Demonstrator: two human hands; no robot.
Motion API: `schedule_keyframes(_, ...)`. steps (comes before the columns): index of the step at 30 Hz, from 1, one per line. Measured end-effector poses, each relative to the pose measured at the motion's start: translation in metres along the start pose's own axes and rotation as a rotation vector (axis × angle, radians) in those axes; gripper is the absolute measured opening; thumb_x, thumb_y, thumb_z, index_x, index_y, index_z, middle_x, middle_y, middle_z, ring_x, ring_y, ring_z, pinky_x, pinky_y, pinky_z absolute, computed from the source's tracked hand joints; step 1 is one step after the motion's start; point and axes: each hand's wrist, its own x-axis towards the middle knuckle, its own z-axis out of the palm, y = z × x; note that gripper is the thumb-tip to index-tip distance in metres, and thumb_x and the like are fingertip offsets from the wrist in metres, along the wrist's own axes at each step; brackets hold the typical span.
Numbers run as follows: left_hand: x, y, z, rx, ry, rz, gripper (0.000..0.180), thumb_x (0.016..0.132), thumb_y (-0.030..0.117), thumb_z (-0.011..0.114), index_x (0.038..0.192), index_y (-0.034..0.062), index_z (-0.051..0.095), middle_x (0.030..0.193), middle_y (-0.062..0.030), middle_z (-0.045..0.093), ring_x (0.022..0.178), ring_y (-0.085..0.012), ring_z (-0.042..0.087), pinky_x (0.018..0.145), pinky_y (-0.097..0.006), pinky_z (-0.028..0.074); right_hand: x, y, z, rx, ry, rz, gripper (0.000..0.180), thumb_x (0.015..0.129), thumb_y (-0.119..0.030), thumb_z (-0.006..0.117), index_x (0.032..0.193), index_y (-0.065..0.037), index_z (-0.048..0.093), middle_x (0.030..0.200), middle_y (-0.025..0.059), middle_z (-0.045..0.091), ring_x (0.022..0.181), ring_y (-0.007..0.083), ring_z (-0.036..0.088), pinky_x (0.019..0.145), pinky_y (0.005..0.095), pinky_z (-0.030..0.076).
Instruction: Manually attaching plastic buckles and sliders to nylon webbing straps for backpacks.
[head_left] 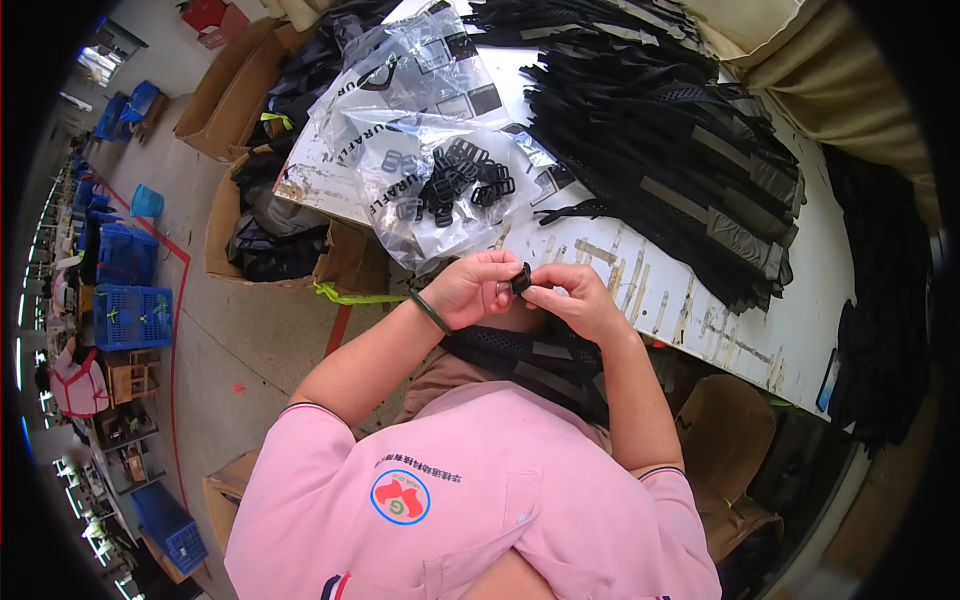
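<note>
Between my two hands, just off the table's front edge, is a small black plastic buckle (521, 279). My left hand (472, 289) pinches it from one side with thumb and fingers. My right hand (578, 300) grips it from the other side, fingertips pressed together. Whether a strap end runs through the buckle is hidden by my fingers. Black mesh straps (540, 352) lie across my lap below the hands. Just beyond the hands, a clear plastic bag (385, 125) rests on the white table (655, 300), with a pile of similar black buckles (462, 178) on or in it.
A large heap of black straps (670, 150) covers the table's far right. Cardboard boxes (225, 225) holding dark fabric stand left of the table; a yellow-green strap (360, 298) hangs near them. Blue crates (133, 317) stand farther left, near a person in pink (78, 385).
</note>
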Motion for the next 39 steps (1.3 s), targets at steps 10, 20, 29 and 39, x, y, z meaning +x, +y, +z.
schedule_keyframes(10, -0.002, -0.007, -0.002, -0.030, 0.038, 0.009, 0.011, 0.093, 0.018, 0.056, 0.091, 0.0075, 0.054, 0.080, -0.0016, 0.061, 0.059, -0.0075, 0.057, 0.052, -0.021, 0.043, -0.006, -0.007, 0.025, -0.625, 0.380, -0.406, 0.008, 0.079, -0.009, 0.065, 0.084, -0.003, 0.064, 0.071, 0.0118, 0.062, 0.066, 0.0293, 0.055, 0.074, 0.0351, 0.039)
schedule_keyframes(20, -0.004, -0.001, 0.000, 0.051, 0.007, -0.071, 0.012, 0.093, 0.019, 0.057, 0.089, 0.0071, 0.055, 0.080, -0.0032, 0.061, 0.060, -0.0100, 0.057, 0.051, -0.020, 0.044, -0.012, 0.001, 0.016, -0.064, 0.214, 0.044, 0.005, 0.082, -0.001, 0.065, 0.087, -0.001, 0.065, 0.079, 0.0027, 0.067, 0.067, 0.0068, 0.059, 0.065, 0.0223, 0.048)
schedule_keyframes(29, -0.003, -0.007, 0.026, 0.266, 0.207, 0.121, 0.017, 0.092, 0.021, 0.060, 0.090, 0.0074, 0.051, 0.074, -0.0032, 0.058, 0.057, -0.0115, 0.058, 0.050, -0.021, 0.047, -0.007, 0.006, 0.024, -0.529, 0.369, -0.453, 0.013, 0.078, 0.003, 0.067, 0.088, -0.006, 0.065, 0.077, 0.0027, 0.062, 0.071, 0.0085, 0.056, 0.062, 0.0227, 0.044)
schedule_keyframes(39, 0.001, -0.020, 0.025, 0.563, 0.320, 0.441, 0.012, 0.090, 0.013, 0.061, 0.089, 0.0055, 0.051, 0.080, -0.0016, 0.057, 0.065, -0.0069, 0.056, 0.057, -0.020, 0.048, -0.020, 0.007, 0.033, 0.355, 0.353, 0.056, 0.016, 0.080, 0.000, 0.068, 0.093, -0.002, 0.058, 0.076, -0.0011, 0.057, 0.071, 0.0061, 0.055, 0.065, 0.0194, 0.044)
